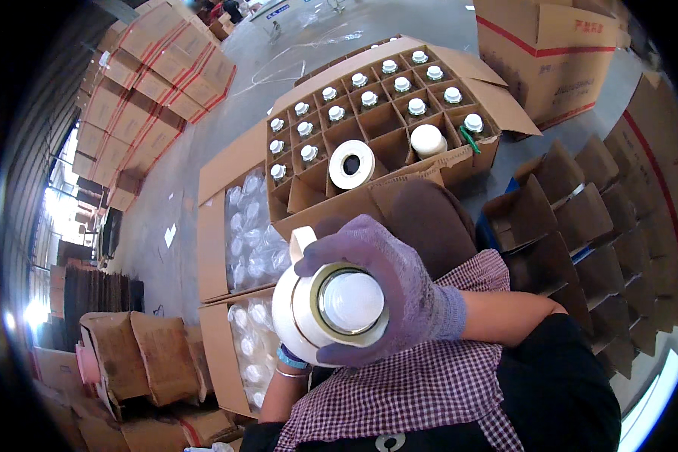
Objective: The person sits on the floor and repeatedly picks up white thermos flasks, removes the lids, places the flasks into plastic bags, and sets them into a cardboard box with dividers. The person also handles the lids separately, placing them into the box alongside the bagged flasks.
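A cream vacuum flask (288, 305) with a side handle (302, 239) is tilted towards me above my lap. Inside its ring-shaped rim sits a rounded, whitish glassy piece (352, 301). My right hand (395, 282), in a purple-grey knit glove, is closed round the flask, its fingers over the far side and its thumb along the near rim. My left hand (294, 357) is at the flask's lower left, below a blue wristband and a bracelet. The flask hides its fingers.
Ahead stands a divided carton (316, 211) of white-capped glass bottles, a white ring-topped piece (352, 164), a white dome (428, 140) and a green strip (470, 140). Cartons of clear plastic-wrapped pieces (252, 233) flank my left; cardboard dividers (572, 218) my right. Boxes (151, 75) stack behind.
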`<state>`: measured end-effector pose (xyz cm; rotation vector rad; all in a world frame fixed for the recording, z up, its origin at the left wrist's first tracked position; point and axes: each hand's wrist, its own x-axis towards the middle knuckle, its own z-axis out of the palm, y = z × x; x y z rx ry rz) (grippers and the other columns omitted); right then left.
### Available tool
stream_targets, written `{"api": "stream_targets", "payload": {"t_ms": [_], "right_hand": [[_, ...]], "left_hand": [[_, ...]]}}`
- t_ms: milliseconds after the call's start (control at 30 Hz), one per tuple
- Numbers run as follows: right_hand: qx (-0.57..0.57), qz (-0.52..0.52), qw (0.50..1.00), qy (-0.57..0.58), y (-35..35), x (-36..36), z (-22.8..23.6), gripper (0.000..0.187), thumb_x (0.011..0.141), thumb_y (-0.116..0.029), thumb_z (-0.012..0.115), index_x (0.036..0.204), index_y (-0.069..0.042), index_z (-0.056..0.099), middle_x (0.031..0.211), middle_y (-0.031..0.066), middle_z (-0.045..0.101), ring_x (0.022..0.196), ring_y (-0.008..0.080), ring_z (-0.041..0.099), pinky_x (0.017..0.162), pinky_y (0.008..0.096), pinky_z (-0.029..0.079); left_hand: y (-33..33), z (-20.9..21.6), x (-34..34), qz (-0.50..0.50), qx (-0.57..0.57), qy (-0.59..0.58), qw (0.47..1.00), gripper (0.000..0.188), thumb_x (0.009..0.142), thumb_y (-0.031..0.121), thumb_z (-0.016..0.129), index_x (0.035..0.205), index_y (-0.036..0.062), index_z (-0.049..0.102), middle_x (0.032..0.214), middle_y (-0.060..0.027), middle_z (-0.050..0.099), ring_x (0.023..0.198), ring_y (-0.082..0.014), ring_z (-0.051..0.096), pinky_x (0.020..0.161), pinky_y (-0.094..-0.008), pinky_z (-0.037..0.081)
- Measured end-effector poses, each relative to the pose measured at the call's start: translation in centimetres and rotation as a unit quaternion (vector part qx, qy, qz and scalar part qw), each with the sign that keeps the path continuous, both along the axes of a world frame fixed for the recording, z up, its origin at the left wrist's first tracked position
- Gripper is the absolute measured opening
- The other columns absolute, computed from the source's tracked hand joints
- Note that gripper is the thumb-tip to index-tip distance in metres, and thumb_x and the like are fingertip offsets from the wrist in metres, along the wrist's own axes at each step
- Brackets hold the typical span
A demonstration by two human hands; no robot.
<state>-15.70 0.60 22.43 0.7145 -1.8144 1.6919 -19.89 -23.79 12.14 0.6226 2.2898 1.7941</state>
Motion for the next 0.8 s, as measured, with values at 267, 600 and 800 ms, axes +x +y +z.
{"api": "stream_targets", "payload": {"t_ms": [267,600,800], "right_hand": [[-0.337,-0.099,0.92,-0.174,1.3,-5.6,-3.8,0.064,0.081,-0.02,0.082,0.132,-0.003,0.048,0.12,0.011,0.056,0.11,0.0209,0.06,0.097,0.0373,0.05],[0.531,-0.372,0.71,-0.276,12.1,-21.2,-12.9,0.05,0.073,-0.032,0.08,0.117,-0.014,0.066,0.124,0.0131,0.059,0.119,0.0324,0.055,0.099,0.05,0.046],[0.486,-0.347,0.721,-0.352,16.9,-20.6,-11.2,0.066,0.076,-0.029,0.078,0.134,-0.012,0.052,0.126,0.0208,0.056,0.112,0.0378,0.063,0.095,0.0455,0.053]], "left_hand": [[-1.2,0.1,-2.3,-0.002,-0.051,-0.06,0.997,0.08,0.098,0.047,0.059,0.157,0.0064,0.024,0.158,-0.0189,0.032,0.143,-0.0346,0.038,0.117,-0.0509,0.034],[-2.4,-1.4,-5.0,0.079,0.398,-0.28,0.87,0.086,0.093,0.044,0.069,0.157,0.0073,0.025,0.159,-0.0179,0.033,0.143,-0.0403,0.036,0.118,-0.0577,0.033],[-3.6,-2.2,-5.7,0.093,0.356,-0.265,0.891,0.078,0.097,0.049,0.061,0.156,0.0089,0.028,0.155,-0.0165,0.038,0.138,-0.0391,0.044,0.111,-0.0551,0.043]]}}
